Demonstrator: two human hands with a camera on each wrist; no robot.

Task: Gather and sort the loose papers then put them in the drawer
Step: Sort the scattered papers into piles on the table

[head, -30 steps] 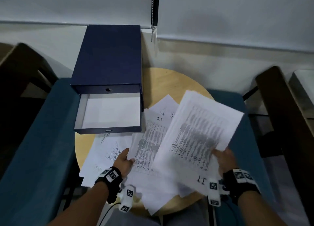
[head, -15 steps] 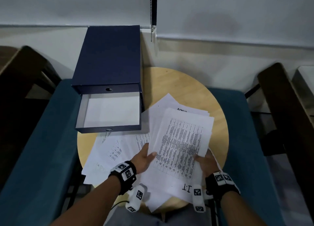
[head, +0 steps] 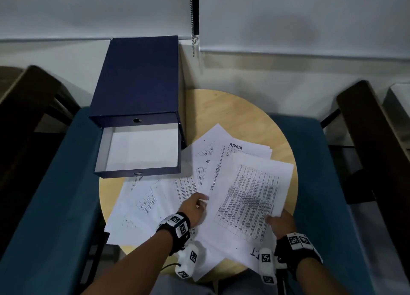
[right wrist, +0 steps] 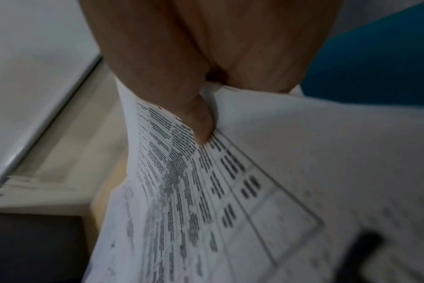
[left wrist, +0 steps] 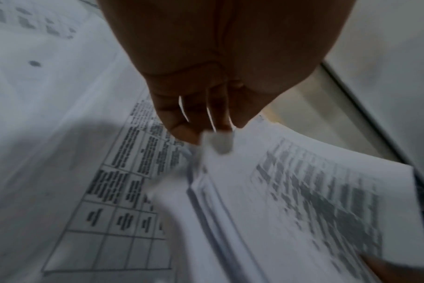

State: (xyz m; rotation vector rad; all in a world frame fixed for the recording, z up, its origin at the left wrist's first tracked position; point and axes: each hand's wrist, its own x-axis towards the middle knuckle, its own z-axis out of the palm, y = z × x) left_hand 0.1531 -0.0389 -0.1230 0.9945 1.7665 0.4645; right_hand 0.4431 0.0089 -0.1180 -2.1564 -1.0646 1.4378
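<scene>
Our right hand (head: pixel 280 222) has its grip closed on a stack of sheets (head: pixel 250 197): the thumb (right wrist: pixel 201 122) presses on the printed top page at its near right corner. Our left hand (head: pixel 194 208) pinches the left edge of the same stack with bent fingers (left wrist: pixel 182 130). More papers (head: pixel 142 206) lie spread under it on the round worktop (head: pixel 221 108); one is marked "ADMIN". The blue box (head: pixel 137 77) stands at the far left, its drawer (head: pixel 142 149) pulled open, just beside the papers.
</scene>
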